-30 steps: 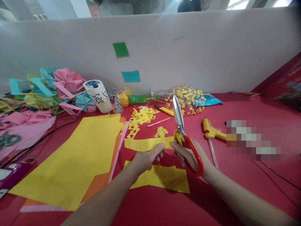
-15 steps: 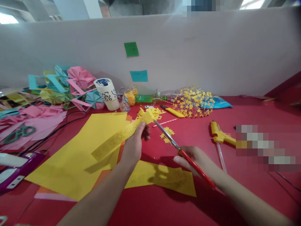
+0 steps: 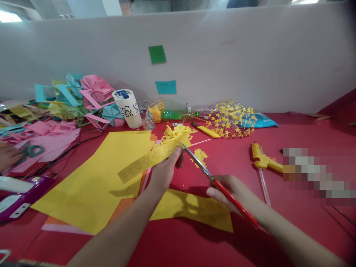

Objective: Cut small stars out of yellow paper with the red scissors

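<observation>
My left hand (image 3: 166, 170) pinches a yellow paper strip (image 3: 147, 160) with stars drawn on it, near its right end. My right hand (image 3: 226, 189) grips red-handled scissors (image 3: 222, 185), whose blade tips touch the strip's edge just above my left thumb. Behind the strip lies a heap of yellow paper scraps (image 3: 178, 131). Small cut yellow stars (image 3: 200, 155) sit beneath the blades. A second yellow strip (image 3: 194, 207) lies on the red table below my hands, and large yellow sheets (image 3: 91, 185) spread to the left.
A white cup (image 3: 128, 109), green bottle (image 3: 171, 114), yellow cutter (image 3: 207, 131) and star-covered clear ball (image 3: 230, 120) stand or lie along the wall. Right is a yellow glue gun (image 3: 261, 157). Left are folded papers (image 3: 96, 91), a purple device (image 3: 27, 198) and another person's hand (image 3: 8, 157) by dark scissors (image 3: 35, 150).
My left hand and the strip have moved slightly right, bringing the drawn stars nearer the blades. Another person's hand has appeared at the left edge, beside the dark scissors.
</observation>
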Tool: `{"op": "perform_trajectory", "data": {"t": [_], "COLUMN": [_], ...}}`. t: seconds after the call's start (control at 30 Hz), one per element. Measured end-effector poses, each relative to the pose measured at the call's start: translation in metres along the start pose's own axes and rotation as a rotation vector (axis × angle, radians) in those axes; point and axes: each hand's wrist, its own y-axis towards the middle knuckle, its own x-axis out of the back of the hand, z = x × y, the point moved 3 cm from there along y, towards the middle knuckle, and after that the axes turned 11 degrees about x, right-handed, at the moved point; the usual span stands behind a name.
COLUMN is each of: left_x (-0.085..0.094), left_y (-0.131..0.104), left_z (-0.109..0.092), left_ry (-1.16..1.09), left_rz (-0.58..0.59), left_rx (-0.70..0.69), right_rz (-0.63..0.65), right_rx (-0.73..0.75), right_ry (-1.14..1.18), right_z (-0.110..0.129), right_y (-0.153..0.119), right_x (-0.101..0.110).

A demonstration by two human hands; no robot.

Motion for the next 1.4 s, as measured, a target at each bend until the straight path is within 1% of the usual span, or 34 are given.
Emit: {"op": "perform_trajectory", "data": {"t": [0.13,0.37,0.53,0.7,0.9,1.13,1.27,1.4], "left_x": [-0.001,0.000,0.000,0.000,0.006,0.010,0.012,0.014], "left_y": [0.001,0.004,0.004,0.004,0.006,0.011,0.011,0.011], "left_z": [0.001,0.008,0.006,0.004,0.003,0.004,0.002,0.001], "left_ry": [-0.016,-0.082,-0.091,-0.086,-0.067,-0.116,-0.119,-0.101], "left_rz": [0.054,0.069,0.092,0.099,0.124,0.144,0.135,0.153], "left_rx": [-0.013,0.009,-0.007,0.006,-0.005,0.077,0.095,0.101], "right_rz": [0.004,0.018,0.001,0.006,0.001,0.018,0.036,0.030], "right_rx": [0.008,-0.012,-0.048,-0.037,-0.028,0.007,-0.001,0.016], "right_ry": [0.065,0.160,0.188,0.235,0.226,0.184,0.154,0.145], "right_z": [0.005,0.002,0.003,0.005,0.005,-0.002,-0.002,0.000], "right_y": [-0.001,-0.001,0.000,-0.001,0.000,0.000,0.001,0.003], "right_x": [-0.002,-0.010,-0.010,-0.009,-0.008,-0.007,-0.007,-0.005]}}
